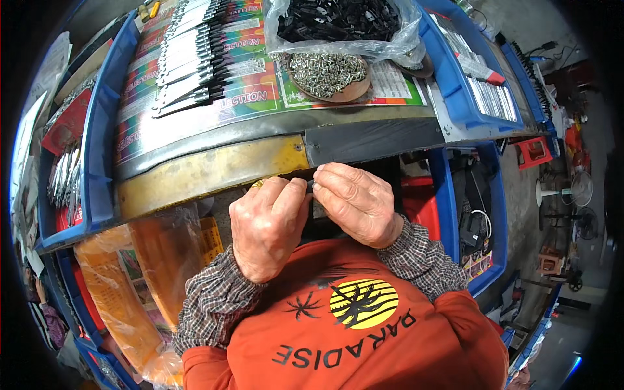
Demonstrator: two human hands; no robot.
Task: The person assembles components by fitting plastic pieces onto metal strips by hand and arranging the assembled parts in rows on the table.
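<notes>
Both hands meet in front of the bench's near edge, just above my lap. My left hand (268, 224) is closed, its back toward me, with thumb and fingertips pinched together. My right hand (357, 201) comes from the other side, fingers bent and pressed together at the tips. Between the fingertips shows a small dark piece (310, 186); most of it is covered, so its kind cannot be made out. Beyond them on the bench lies a row of flat silver pieces with black ends (192, 55). A shallow dish holds small metal pins (328, 73).
A clear plastic bag (406, 39) of black parts sits behind the dish. Blue bins (97, 130) flank the bench, one at right holding white-and-silver strips (491, 101). Below the bench are an orange plastic-wrapped bundle (159, 260) and another blue bin (497, 214).
</notes>
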